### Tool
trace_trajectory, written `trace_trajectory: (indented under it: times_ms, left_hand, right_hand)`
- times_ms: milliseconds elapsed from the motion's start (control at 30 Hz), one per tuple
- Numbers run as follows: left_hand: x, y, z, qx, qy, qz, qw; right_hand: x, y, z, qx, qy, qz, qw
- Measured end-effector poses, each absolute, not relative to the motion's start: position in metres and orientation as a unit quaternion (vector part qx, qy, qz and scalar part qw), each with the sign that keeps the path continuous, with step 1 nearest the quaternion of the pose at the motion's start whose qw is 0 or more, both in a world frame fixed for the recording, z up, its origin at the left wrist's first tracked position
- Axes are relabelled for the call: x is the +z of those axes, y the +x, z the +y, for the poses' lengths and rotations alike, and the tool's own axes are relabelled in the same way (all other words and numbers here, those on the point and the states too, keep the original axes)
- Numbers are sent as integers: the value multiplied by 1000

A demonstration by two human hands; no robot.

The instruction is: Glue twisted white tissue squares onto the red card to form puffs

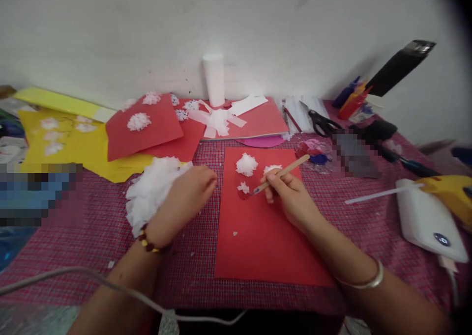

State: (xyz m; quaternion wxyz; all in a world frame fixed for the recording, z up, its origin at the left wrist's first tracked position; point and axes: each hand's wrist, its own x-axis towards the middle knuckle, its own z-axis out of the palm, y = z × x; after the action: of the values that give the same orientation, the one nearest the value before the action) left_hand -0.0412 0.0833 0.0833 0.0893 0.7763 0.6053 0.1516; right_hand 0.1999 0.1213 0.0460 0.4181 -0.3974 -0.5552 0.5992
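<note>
My right hand (289,195) grips a wooden craft stick (291,167) between thumb and fingers. The stick's darkened lower tip is at a wet-looking patch beside a small piece of white tissue paper (243,187) on a red paper sheet (254,241). A fluffy white tissue tuft (246,164) sits higher on that sheet; another (273,168) is partly hidden by my right hand. My left hand (191,185) hovers left of the sheet, fingers curled together, and whatever they pinch is hidden. Behind it lies a pile of white tissue pieces (147,190).
At the back left, red cards (162,133) with tufts overlap yellow paper (84,148). A white cup (214,79) stands by the wall. Scissors (320,123), glue bottles (352,101), a white power bank (427,222) and a yellow glue gun (450,190) are rightward. A cable (110,286) crosses in front.
</note>
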Motion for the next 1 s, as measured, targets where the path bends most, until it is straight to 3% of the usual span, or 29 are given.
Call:
trace_trajectory:
  times_ms: [100, 300, 433, 533, 633, 767, 867, 1000]
  left_hand:
    - [99, -80, 84, 75, 744, 663, 33]
    - [91, -106, 90, -27, 731, 680, 36]
    - [87, -102, 93, -24, 725, 687, 28]
    - [97, -103, 91, 54, 709, 702, 46]
    - [110, -96, 83, 220, 663, 698, 159]
    - [112, -69, 76, 457, 491, 599, 438]
    - [101, -48, 76, 484, 392, 538, 568]
    - [87, -32, 77, 452, 349, 505, 647]
  right_hand:
    - [45, 199, 121, 608, -388, -551, 420]
    - [43, 198, 121, 614, -379, -554, 414]
    - [45, 199, 120, 606, -382, -559, 417]
    - [47, 199, 119, 605, -378, -560, 421]
    - [50, 198, 118, 611, -366, -547, 439]
    - [57, 196, 114, 646, -284, -529, 471]
    - [63, 196, 108, 651, -223, -536, 488]
    - [68, 195, 102, 640, -211, -563, 478]
